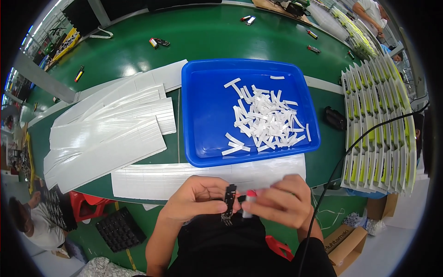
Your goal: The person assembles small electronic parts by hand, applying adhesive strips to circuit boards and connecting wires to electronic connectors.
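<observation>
My left hand point(196, 198) was closed in a pinch, thumb and fingers holding a narrow black board point(229, 203) upright in front of my lap. My right hand point(286, 201), blurred, was curled nearly shut round a small red-and-white cylinder point(250, 196) just beside the board; I could not tell whether the two touched. Past my hands, a long white sheet point(147, 182) lay along the near edge of the green worktop point(203, 41). Beyond it sat a blue tray point(205, 106), with a loose heap of white strips point(267, 122) mostly in its right half. More white sheets point(106, 131) overlapped to its left. On its right were a black object point(335, 118), then rows of yellow-green pieces point(376, 134), a black cable point(344, 158) crossing in front of them. Small batteries point(153, 43) lay scattered at the far side, and a black crate point(120, 229) stood on the floor to my left
</observation>
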A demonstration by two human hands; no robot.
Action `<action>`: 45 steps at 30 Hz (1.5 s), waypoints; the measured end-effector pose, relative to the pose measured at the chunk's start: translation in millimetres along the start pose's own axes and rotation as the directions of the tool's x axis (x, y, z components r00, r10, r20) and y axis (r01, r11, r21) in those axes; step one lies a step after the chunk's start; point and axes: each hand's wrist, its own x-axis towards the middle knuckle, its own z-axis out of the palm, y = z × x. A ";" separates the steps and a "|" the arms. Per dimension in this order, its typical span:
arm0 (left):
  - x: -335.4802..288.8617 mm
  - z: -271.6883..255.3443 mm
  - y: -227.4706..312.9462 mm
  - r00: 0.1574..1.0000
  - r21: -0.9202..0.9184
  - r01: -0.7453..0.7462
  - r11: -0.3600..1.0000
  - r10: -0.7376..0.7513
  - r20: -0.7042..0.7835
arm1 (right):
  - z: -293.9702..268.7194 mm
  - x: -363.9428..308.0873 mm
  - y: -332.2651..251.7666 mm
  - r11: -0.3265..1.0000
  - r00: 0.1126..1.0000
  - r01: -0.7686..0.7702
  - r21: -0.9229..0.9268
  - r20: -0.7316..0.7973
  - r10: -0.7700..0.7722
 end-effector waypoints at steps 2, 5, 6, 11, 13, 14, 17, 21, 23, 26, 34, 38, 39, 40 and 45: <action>-2.0 -6.7 -13.3 0.997 -0.090 -0.075 0.993 0.075 -0.001 | 12.9 -3.3 10.2 0.995 0.995 -0.096 0.028 0.004 0.096; -5.9 -6.8 -24.4 0.984 -0.260 -0.179 0.949 0.173 -0.043 | 28.7 -8.5 8.3 0.929 0.941 -0.339 0.149 0.035 0.338; -6.3 -6.7 -27.0 0.975 -0.249 -0.220 0.943 0.204 -0.087 | 30.8 -8.3 6.6 0.914 0.929 -0.369 0.170 0.084 0.360; -0.6 2.5 -27.9 0.925 -0.079 -0.320 0.944 0.293 -0.241 | 52.4 -5.0 2.5 0.917 0.922 -0.366 0.161 0.198 0.333; 3.3 5.8 -28.0 0.896 0.030 -0.350 0.936 0.344 -0.281 | 57.4 -9.4 1.8 0.929 0.944 -0.311 0.202 0.179 0.277; 3.9 6.5 -28.9 0.894 0.031 -0.350 0.936 0.343 -0.286 | 58.4 -9.5 2.7 0.928 0.944 -0.311 0.206 0.181 0.276; 4.9 7.5 -29.9 0.875 0.015 -0.360 0.933 0.343 -0.342 | 60.5 -9.1 5.1 0.930 0.952 -0.285 0.231 0.179 0.247; 7.2 8.2 -28.5 0.877 0.066 -0.334 0.940 0.336 -0.343 | 57.4 -4.4 7.0 0.909 0.931 -0.341 0.241 0.218 0.291; 6.6 8.4 -28.7 0.875 0.069 -0.332 0.941 0.335 -0.349 | 58.6 -4.6 9.0 0.898 0.925 -0.356 0.258 0.233 0.299; 6.5 8.4 -28.7 0.875 0.062 -0.325 0.944 0.324 -0.358 | 58.1 -9.5 13.7 0.842 0.924 -0.378 0.385 0.220 0.314; 5.8 10.4 -24.8 0.905 0.129 -0.198 0.972 0.232 -0.356 | 33.4 -23.5 18.9 0.439 0.663 -0.482 0.758 -0.011 0.748; 6.5 12.0 -21.4 0.922 0.128 -0.161 0.979 0.196 -0.335 | 25.4 4.5 1.2 0.281 0.603 -0.436 0.855 0.046 0.796; 5.7 12.4 -20.4 0.926 0.141 -0.138 0.980 0.178 -0.332 | 26.0 7.6 1.3 0.279 0.604 -0.435 0.856 0.048 0.795; 5.0 13.0 -19.6 0.931 0.154 -0.115 0.981 0.161 -0.328 | 26.6 11.0 2.5 0.415 0.711 -0.431 0.801 0.018 0.703; 4.0 10.6 -22.9 0.930 0.180 -0.117 0.977 0.171 -0.326 | 36.9 29.2 -2.2 0.505 0.792 -0.477 0.720 0.103 0.602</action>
